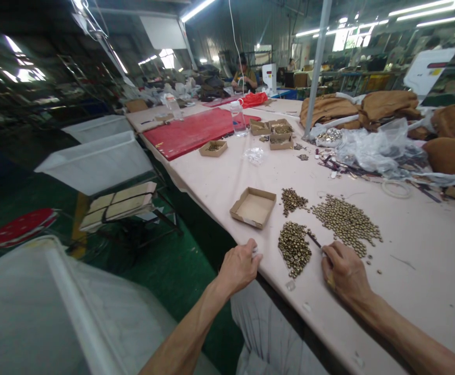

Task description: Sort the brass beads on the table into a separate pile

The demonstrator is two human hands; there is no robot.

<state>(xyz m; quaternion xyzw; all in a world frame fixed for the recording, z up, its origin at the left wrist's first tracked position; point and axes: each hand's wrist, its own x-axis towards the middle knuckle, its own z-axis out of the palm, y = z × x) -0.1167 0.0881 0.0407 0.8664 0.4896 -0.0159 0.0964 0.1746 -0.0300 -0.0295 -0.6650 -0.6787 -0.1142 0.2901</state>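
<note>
- Your left hand (240, 265) sits at the near edge of the table (227, 177), fingers curled closed; something small and pale shows at the fingertips, but I cannot tell what it is
- Your right hand (344, 271) rests on the cloth, fingers pinched around a thin dark stick (314, 240) whose tip points into the nearest heap of metal pieces (294, 249)
- The metal pieces lie in three groups: that dense heap just beside your right hand, a small heap (293, 200) further back, and a wide loose spread (346, 221) to the right
- The cardboard tray (253, 207) near the table edge looks empty, so by my reading none of these pieces has gone into it, and most of the handling is yet to do
- Open cloth lies between your hands and around the tray; the edge drops away just left of the tray and under your left hand
- Further back, plastic bags (371, 151) and brown fabric (368, 107) crowd the right side, well apart from your hands
</note>
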